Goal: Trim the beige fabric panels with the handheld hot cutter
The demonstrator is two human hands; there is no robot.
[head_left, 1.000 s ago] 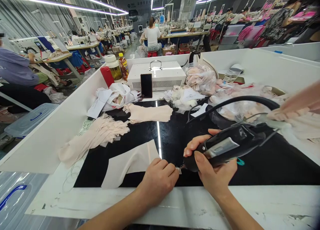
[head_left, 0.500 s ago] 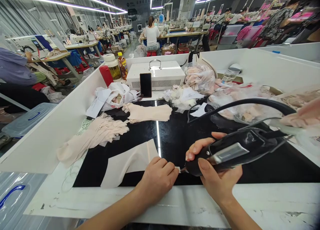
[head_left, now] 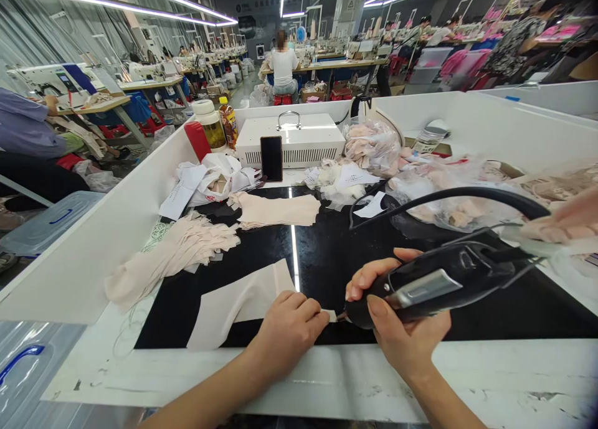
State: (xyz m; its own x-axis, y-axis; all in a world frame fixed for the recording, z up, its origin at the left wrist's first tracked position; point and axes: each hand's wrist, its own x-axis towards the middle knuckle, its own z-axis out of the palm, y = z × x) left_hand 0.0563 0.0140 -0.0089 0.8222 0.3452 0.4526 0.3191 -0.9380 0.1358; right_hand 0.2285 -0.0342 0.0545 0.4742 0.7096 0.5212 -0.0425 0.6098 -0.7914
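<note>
My left hand (head_left: 290, 326) is closed, its curled fingers pinching and pressing a pale beige fabric piece (head_left: 217, 311) against the black mat (head_left: 336, 261). A short whitish end of fabric (head_left: 331, 315) sticks out past the fingertips on the right. My right hand (head_left: 406, 335) is wrapped round a black corded handheld tool (head_left: 420, 286) with a silver plate on its side. The tool's thin metal tip (head_left: 343, 317) is at that fabric end; whether they touch I cannot tell. Part of the fabric is hidden under my left hand.
Fabric stacks lie at the left (head_left: 172, 254) and further back (head_left: 278, 210). Behind them stand a phone (head_left: 271, 158) and a white metal box (head_left: 299, 133). Bagged scraps (head_left: 443, 195) line the right side. The tool's thick cable (head_left: 467, 191) arches over the mat. White walls (head_left: 93, 248) edge the table.
My left hand has shifted slightly left, away from the tool's tip, so more of the fabric end shows between them. My right hand and the tool have hardly moved.
</note>
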